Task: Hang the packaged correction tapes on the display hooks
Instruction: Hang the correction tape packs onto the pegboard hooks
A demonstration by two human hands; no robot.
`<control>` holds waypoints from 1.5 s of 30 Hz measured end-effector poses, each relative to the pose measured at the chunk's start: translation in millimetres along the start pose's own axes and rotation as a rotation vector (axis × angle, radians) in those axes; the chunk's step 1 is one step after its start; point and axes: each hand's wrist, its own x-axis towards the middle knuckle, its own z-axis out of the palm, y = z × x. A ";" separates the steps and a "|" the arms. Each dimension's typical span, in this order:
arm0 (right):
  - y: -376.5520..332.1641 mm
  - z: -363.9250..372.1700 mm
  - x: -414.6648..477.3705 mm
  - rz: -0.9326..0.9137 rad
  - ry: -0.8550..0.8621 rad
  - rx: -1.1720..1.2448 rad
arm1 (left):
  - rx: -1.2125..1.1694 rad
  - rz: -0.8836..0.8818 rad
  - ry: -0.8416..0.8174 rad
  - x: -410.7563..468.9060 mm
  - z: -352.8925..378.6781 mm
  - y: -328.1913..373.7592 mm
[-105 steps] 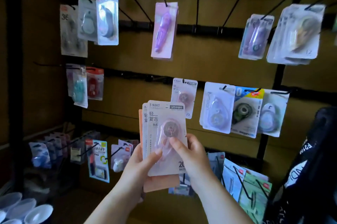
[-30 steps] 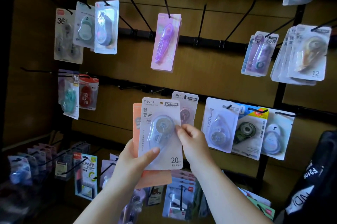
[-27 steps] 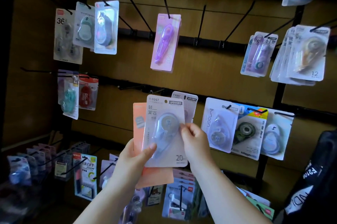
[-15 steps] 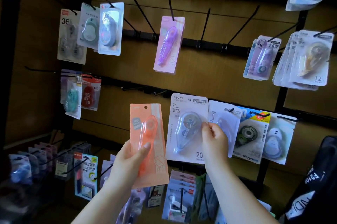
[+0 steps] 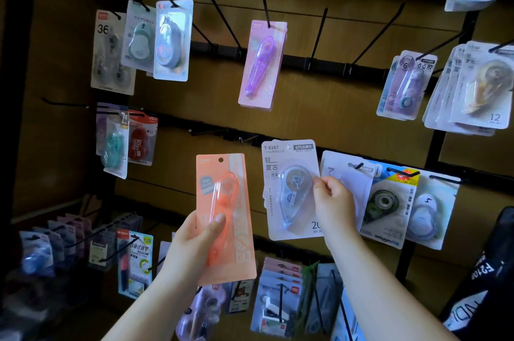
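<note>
Correction tape pack (image 5: 289, 190), a white card with a clear blister, stands upright just right of the frame's centre. Its long axis is vertical and its top edge is level with the middle rail (image 5: 178, 121). The right hand (image 5: 332, 199) pinches the pack's right edge, fingers curled beside the blister. Whether the hang hole already sits over a hook cannot be told, as no hook tip shows through the card. Short hooks (image 5: 246, 138) jut from the rail just left of the pack's top corner.

A second pack, orange (image 5: 225, 215), lies left of centre and lower, long axis near vertical with a slight tilt. The left hand (image 5: 194, 240) grips its lower half, thumb across the front, and its hang hole is free of any hook.

By judgement, the coming move depends on the white pack's hole meeting a hook tip. The right hand is the nearer one and would slide the card back toward the board, while the orange pack waits its turn.

Touching the white pack's right edge hang three neighbouring packs (image 5: 386, 201). A purple pack (image 5: 261, 62) hangs upper centre beside bare long hooks (image 5: 317, 32). All of this is mounted on a brown backboard (image 5: 319, 107), and more packs fill the lower rows. A black bag (image 5: 478, 271) sits at lower right.
</note>
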 end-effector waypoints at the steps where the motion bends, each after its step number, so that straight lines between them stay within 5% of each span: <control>1: 1.3 0.1 1.0 0.001 0.006 0.000 | 0.002 0.001 -0.001 0.1 -0.7 -0.2; 24: 19.8 30.0 47.3 0.082 0.003 -0.320 | 0.005 -0.008 -0.032 7.1 -7.9 -2.9; 30: 21.1 41.9 36.5 0.131 0.003 -0.046 | -0.001 -0.017 -0.027 9.9 -12.3 -3.0; 34: 16.2 47.6 4.1 -0.013 0.052 0.031 | -0.021 0.005 -0.033 11.5 -9.7 0.5; 40: -18.5 52.5 -13.1 -0.043 -0.297 0.174 | 0.031 0.076 -0.110 13.2 -2.6 7.4; 45: -36.1 56.8 -5.8 -0.172 -0.303 0.096 | 0.064 0.126 -0.113 19.1 1.1 17.9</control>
